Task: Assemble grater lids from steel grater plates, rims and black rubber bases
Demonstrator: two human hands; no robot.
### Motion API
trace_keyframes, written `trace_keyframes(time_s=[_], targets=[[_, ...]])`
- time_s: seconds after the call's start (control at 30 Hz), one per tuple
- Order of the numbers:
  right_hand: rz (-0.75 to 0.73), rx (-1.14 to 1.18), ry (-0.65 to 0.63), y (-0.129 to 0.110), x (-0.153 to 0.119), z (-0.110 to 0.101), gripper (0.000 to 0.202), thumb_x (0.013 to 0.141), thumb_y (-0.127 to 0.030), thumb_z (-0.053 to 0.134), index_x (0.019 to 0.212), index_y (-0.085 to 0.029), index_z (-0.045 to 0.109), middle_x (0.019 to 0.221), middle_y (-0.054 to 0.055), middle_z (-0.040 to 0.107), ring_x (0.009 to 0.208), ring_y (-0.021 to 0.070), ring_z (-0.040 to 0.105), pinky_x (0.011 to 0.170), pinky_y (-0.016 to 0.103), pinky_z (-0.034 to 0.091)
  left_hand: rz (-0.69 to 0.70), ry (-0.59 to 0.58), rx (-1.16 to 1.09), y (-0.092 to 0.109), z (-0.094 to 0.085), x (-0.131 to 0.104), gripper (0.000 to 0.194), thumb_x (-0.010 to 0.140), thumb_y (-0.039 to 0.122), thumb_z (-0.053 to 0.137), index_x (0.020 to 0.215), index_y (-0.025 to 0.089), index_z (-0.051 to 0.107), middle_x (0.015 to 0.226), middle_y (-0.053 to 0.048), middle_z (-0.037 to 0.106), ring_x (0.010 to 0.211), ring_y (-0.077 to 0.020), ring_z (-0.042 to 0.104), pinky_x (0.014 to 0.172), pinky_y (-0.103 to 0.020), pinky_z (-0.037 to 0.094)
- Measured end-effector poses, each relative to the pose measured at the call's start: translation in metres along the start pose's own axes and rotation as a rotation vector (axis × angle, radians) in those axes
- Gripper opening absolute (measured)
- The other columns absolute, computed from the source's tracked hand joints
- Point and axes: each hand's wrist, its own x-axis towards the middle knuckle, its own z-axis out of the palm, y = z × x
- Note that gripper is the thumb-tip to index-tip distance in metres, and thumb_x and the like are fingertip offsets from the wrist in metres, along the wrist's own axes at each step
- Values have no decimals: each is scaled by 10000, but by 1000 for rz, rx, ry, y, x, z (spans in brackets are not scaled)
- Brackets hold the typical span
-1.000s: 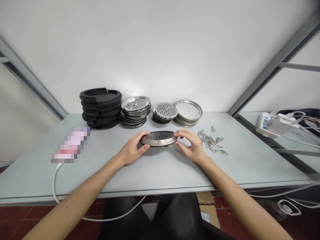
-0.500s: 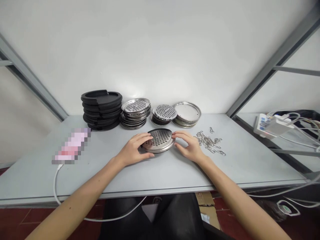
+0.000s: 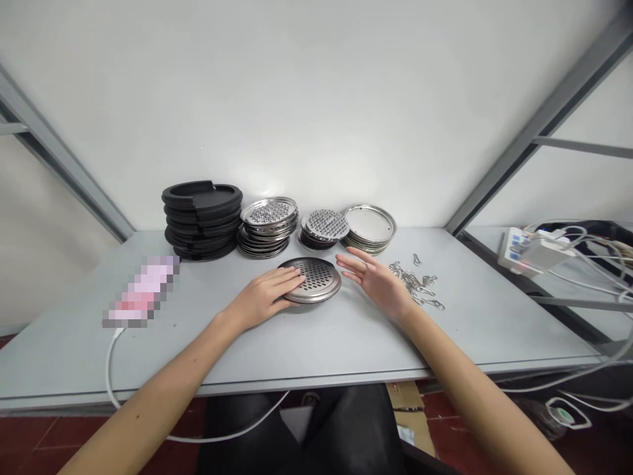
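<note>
A round metal grater (image 3: 316, 278) with rows of holes sits in a dark ring on the table in front of me. My left hand (image 3: 262, 295) holds it at its left side, fingers laid over the top and thumb against the near rim. To the right of it, my right hand (image 3: 378, 284) is open, fingers stretched out, apart from the grater and holding nothing. Just beyond this hand lies a loose heap of small wire clips (image 3: 420, 287), partly hidden by it.
Along the wall stand a stack of black rings (image 3: 202, 221), a stack of metal grater discs (image 3: 268, 227), a smaller grater stack (image 3: 325, 227) and a pile of shallow metal discs (image 3: 370, 224). A blurred phone (image 3: 143, 287) with a white cable lies left. A power strip (image 3: 534, 249) is at right.
My right hand has let go of the grater's right rim, opened and moved slightly right. My left hand has slid a little further over the disc.
</note>
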Motion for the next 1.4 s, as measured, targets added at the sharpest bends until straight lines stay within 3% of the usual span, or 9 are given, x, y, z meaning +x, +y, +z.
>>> trace_keyframes(time_s=[0.13, 0.33, 0.47, 0.63, 0.97, 1.23, 1.4], targets=[[106, 131, 23, -8, 2, -1, 500, 902, -539, 408, 1235, -218, 596, 1328, 111, 614, 1264, 283, 550, 1054, 538, 430, -22, -9, -10, 1, 0, 0, 505, 903, 270, 604, 1395, 261, 490, 1414, -90, 529, 1339, -252, 466, 1122, -499, 380], [147, 159, 31, -10, 2, 0, 567, 915, -603, 354, 1222, -207, 620, 1272, 114, 653, 1227, 279, 582, 1023, 520, 461, -46, -10, -15, 3, 1, 0, 528, 852, 270, 669, 1362, 264, 531, 1404, -99, 539, 1319, -268, 485, 1114, -504, 376], [136, 193, 23, -9, 1, 0, 533, 911, -587, 402, 1206, -207, 632, 1256, 122, 662, 1213, 289, 591, 1009, 533, 470, -62, -16, -12, 3, 1, 0, 540, 827, 262, 699, 1346, 245, 549, 1388, -113, 552, 1304, -272, 500, 1110, -499, 380], [124, 140, 26, -6, 1, -1, 390, 857, -414, 606, 1203, -237, 636, 1235, 91, 678, 1204, 266, 600, 1038, 499, 460, -65, -15, -20, 5, 0, 0, 535, 818, 268, 710, 1333, 249, 563, 1377, -114, 563, 1293, -278, 512, 1100, -504, 388], [161, 79, 87, 1, -1, -3, 417, 737, -328, 770, 1135, -246, 676, 1145, 81, 722, 1095, 259, 663, 984, 480, 503, -79, -5, -47, 6, -1, 1, 536, 795, 242, 718, 1312, 274, 581, 1365, -95, 576, 1280, -275, 526, 1095, -500, 398], [172, 101, 139, 0, 1, -2, 309, 810, -399, 687, 1070, -232, 708, 1012, 74, 758, 1023, 241, 693, 939, 456, 533, -85, -24, -35, 7, -1, 1, 542, 769, 215, 729, 1293, 261, 597, 1367, -103, 573, 1274, -281, 530, 1087, -509, 399], [114, -41, 92, 4, -1, -3, 371, 791, -346, 695, 1144, -234, 674, 1082, 88, 740, 1053, 258, 678, 945, 489, 529, -87, -23, -52, 8, -2, 1, 524, 764, 184, 704, 1274, 266, 613, 1358, -97, 581, 1260, -277, 542, 1078, -493, 414]])
